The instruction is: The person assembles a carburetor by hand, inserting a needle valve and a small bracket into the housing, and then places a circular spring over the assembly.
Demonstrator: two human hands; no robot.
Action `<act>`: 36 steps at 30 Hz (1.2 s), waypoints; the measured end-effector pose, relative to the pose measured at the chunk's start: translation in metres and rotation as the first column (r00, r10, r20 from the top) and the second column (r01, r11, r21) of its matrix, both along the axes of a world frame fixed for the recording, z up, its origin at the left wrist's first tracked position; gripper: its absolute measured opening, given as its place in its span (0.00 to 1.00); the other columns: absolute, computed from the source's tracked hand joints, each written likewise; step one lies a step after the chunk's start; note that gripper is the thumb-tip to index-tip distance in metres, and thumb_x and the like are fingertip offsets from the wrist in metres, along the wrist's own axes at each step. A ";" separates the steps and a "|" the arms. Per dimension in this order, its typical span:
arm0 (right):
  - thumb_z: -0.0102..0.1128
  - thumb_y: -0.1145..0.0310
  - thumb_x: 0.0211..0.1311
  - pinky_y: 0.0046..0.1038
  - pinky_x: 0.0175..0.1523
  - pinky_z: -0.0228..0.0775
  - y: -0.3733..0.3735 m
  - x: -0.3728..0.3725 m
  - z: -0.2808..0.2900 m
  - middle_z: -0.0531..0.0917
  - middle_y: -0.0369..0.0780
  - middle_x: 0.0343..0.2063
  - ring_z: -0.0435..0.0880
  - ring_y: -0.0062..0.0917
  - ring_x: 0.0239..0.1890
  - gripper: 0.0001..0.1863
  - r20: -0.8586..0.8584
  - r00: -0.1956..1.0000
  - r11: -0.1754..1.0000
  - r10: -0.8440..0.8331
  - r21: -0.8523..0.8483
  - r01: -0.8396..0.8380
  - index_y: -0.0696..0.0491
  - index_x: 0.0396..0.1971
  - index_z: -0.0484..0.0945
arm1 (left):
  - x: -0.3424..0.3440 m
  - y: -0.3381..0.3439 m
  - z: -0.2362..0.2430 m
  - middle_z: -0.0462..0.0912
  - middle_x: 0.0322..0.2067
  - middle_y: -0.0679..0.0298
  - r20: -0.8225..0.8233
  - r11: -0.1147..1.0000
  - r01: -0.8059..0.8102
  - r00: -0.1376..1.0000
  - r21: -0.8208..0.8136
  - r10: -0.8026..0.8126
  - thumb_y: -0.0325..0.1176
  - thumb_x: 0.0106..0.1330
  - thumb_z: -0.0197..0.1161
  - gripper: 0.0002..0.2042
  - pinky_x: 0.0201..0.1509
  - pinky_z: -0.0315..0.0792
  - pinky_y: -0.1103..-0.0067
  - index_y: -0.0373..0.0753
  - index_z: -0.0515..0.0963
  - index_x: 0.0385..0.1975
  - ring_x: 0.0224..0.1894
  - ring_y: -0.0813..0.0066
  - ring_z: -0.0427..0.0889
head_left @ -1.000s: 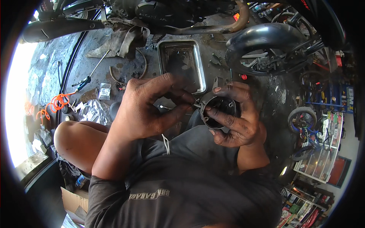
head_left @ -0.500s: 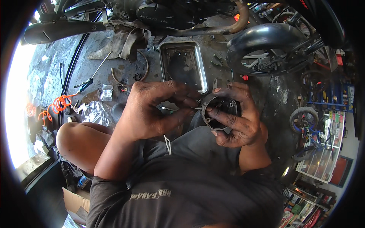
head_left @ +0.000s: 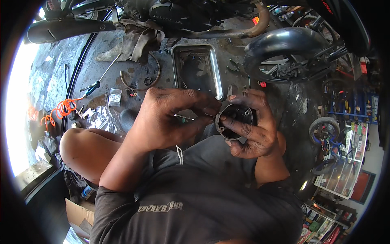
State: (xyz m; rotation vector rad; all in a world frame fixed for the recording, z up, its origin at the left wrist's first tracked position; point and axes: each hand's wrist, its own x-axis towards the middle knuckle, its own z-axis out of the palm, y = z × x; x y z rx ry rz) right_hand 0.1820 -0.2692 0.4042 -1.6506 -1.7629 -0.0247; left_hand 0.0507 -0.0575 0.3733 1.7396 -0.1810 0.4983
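My right hand grips a round, dark metal housing, open-faced with small screw bosses inside its rim. Its index finger reaches into the cavity, while thumb and other fingers wrap the outside. At the housing's left side, the thumb and fingertips of my left hand are pinched together against the rim. What they hold is a small piece, mostly hidden by the fingertips. Both hands are held above my lap.
A metal tray lies on the floor ahead, below a motorcycle engine. To its right stands a wheel with a black fender. A screwdriver, orange coiled hose, cloth and plastic bags lie left.
My left fingertips have shifted slightly right, closer against the housing. The small metal pin visible between them and the rim is now mostly covered. My right hand has barely moved.
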 end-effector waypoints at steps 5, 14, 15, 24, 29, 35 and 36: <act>0.71 0.61 0.46 0.43 0.54 0.71 0.001 0.002 -0.004 0.76 0.51 0.53 0.75 0.43 0.51 0.23 -0.058 0.998 0.999 -0.024 0.043 0.027 0.54 0.44 0.87 | 0.000 -0.004 -0.007 0.87 0.34 0.59 -0.070 0.965 -0.018 0.998 -0.263 0.000 0.19 0.49 0.74 0.13 0.42 0.81 0.77 0.34 0.84 0.36 0.38 0.68 0.88; 0.72 0.60 0.44 0.43 0.53 0.71 0.002 0.004 -0.002 0.76 0.50 0.52 0.75 0.43 0.51 0.24 -0.063 0.998 0.999 -0.016 0.027 0.018 0.55 0.43 0.87 | 0.005 0.006 -0.008 0.86 0.29 0.60 0.080 1.000 0.016 0.997 0.000 -0.016 0.20 0.45 0.73 0.10 0.42 0.79 0.74 0.34 0.84 0.30 0.36 0.65 0.87; 0.72 0.60 0.44 0.43 0.53 0.71 0.002 0.003 -0.002 0.76 0.50 0.52 0.75 0.43 0.51 0.24 -0.063 0.998 1.000 -0.018 0.025 0.019 0.55 0.43 0.87 | 0.005 0.007 -0.008 0.86 0.29 0.60 0.075 0.999 0.031 0.997 -0.017 -0.030 0.20 0.45 0.73 0.10 0.41 0.79 0.74 0.34 0.84 0.29 0.35 0.65 0.88; 0.71 0.63 0.45 0.43 0.56 0.70 0.004 0.000 -0.004 0.75 0.50 0.53 0.74 0.43 0.53 0.24 -0.091 0.996 1.000 -0.014 0.027 0.016 0.56 0.45 0.86 | 0.001 -0.001 -0.008 0.88 0.29 0.59 -0.006 0.996 -0.022 1.000 -0.083 0.021 0.20 0.47 0.73 0.09 0.41 0.79 0.76 0.34 0.86 0.30 0.35 0.68 0.88; 0.71 0.62 0.45 0.42 0.56 0.71 0.005 0.000 -0.004 0.76 0.50 0.53 0.75 0.43 0.53 0.23 -0.092 0.996 0.999 -0.017 0.031 0.020 0.56 0.43 0.86 | 0.001 -0.002 -0.015 0.88 0.30 0.58 -0.030 0.985 0.000 1.000 -0.171 -0.005 0.20 0.49 0.73 0.08 0.40 0.78 0.76 0.34 0.86 0.30 0.35 0.68 0.88; 0.72 0.60 0.44 0.41 0.53 0.73 0.008 -0.002 -0.004 0.77 0.50 0.52 0.77 0.41 0.52 0.24 -0.116 0.992 0.999 -0.047 0.010 0.048 0.57 0.42 0.86 | 0.003 0.005 -0.013 0.85 0.28 0.61 0.020 0.995 0.008 1.000 -0.103 -0.006 0.21 0.48 0.72 0.08 0.38 0.76 0.76 0.34 0.84 0.28 0.33 0.68 0.85; 0.72 0.60 0.44 0.41 0.53 0.73 0.008 0.000 -0.005 0.77 0.50 0.52 0.77 0.41 0.52 0.24 -0.116 0.992 0.999 -0.046 0.010 0.048 0.57 0.42 0.86 | 0.003 0.005 -0.014 0.85 0.28 0.62 0.014 0.997 0.022 1.000 -0.078 -0.021 0.22 0.47 0.71 0.07 0.38 0.76 0.76 0.35 0.82 0.27 0.33 0.68 0.85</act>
